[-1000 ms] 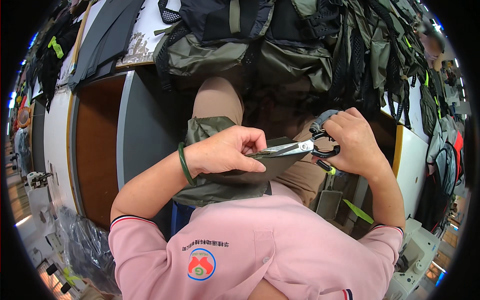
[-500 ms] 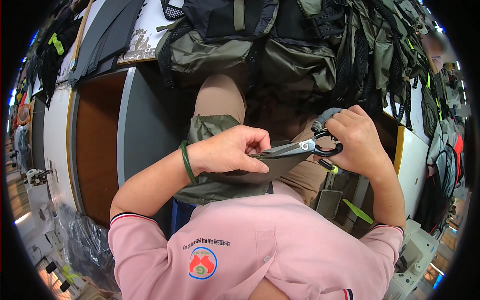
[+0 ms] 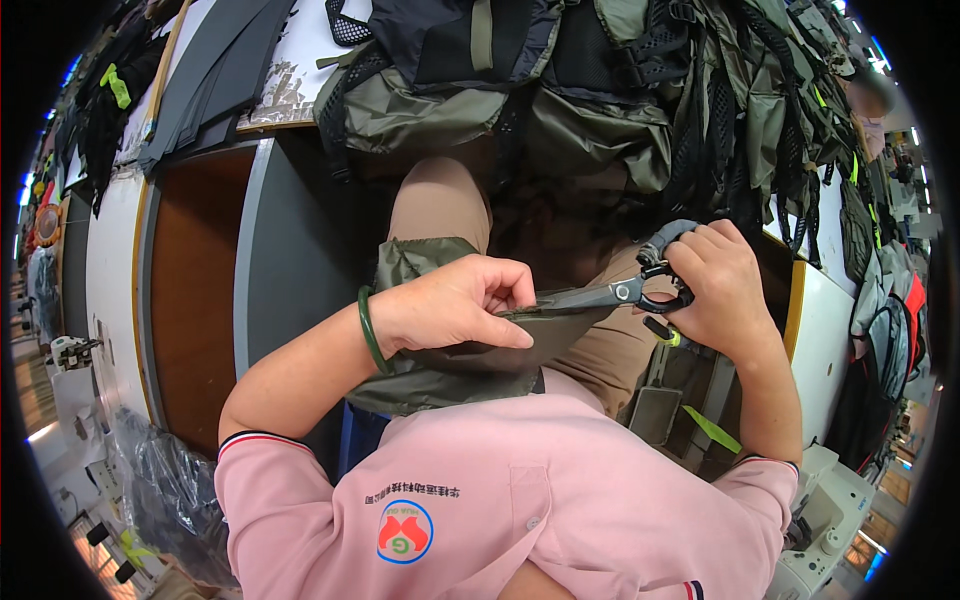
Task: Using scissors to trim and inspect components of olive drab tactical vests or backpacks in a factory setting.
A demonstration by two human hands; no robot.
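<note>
At centre frame, a left hand [image 3: 455, 305] pinches the edge of an olive fabric piece [image 3: 440, 355] draped across the lap, thumb and fingers closed on the cloth. Just right of centre, the right hand [image 3: 715, 285] grips scissors [image 3: 625, 293], fingers curled through the black handles, blades pointing left into the fabric at the left fingertips. Olive and black bags [image 3: 560, 90] crowd the upper frame.

Pink polo shirt [image 3: 520, 500] w/ striped cuffs, green bangle [image 3: 366, 330], prob. tan trousers [image 3: 440, 205]
</note>
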